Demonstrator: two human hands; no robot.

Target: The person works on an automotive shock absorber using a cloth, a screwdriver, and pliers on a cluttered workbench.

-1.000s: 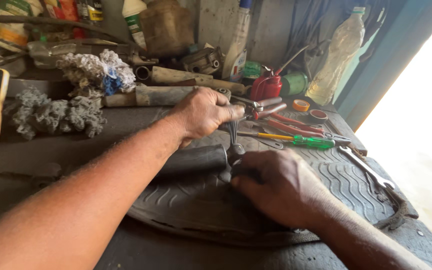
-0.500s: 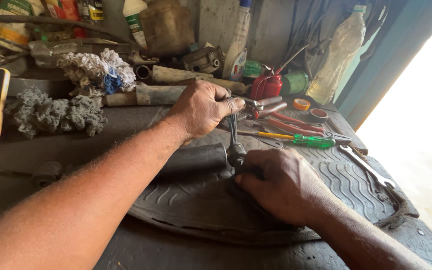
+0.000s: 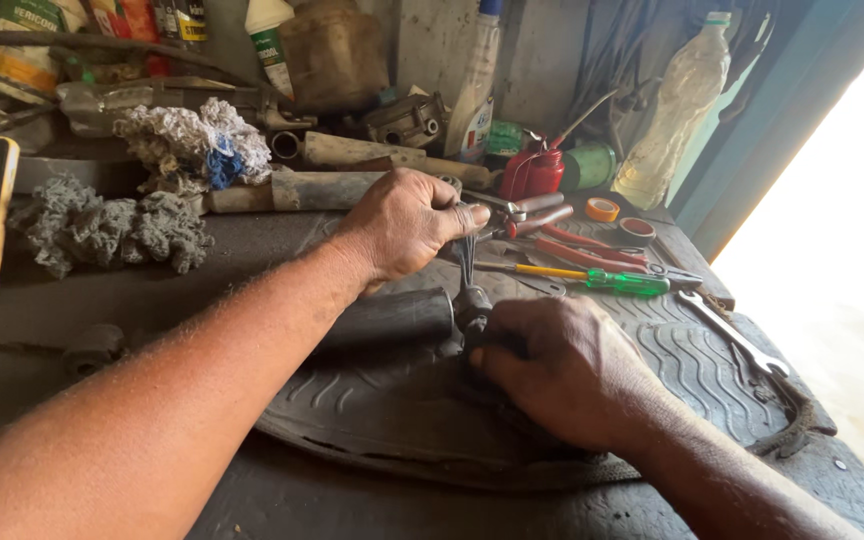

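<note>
L hand (image 3: 407, 222) closed in a fist round the upper end of a thin metal tool (image 3: 466, 262), prob. pliers or a similar gripping tool; exact type not clear. Tool runs down from fist to a small dark metal part (image 3: 473, 305). R hand (image 3: 564, 365) curled tight over lower side of that part, fingers wrapped, pressing it onto the ribbed rubber mat (image 3: 697, 365). Part sits mid-bench, just right of a dark cylindrical piece (image 3: 392, 317) lying on the mat, touching or nearly so; can't tell which.

Step in hand (judged): tool engaged on top of part, R hand steadying; looks like a grip-and-turn or pull op., mid-way.

Next move calls for: firm hold by R hand so part doesn't roll, L wrist force kept in line w/ tool axis to avoid slip.

Nearby: green-handled screwdriver (image 3: 624, 283), red-handled pliers (image 3: 577, 245), spanner (image 3: 732, 335) at mat's right edge, red oil can (image 3: 532, 172), grey rags (image 3: 112, 228) at left. Bench (image 3: 72, 300) dark, grimy.
</note>
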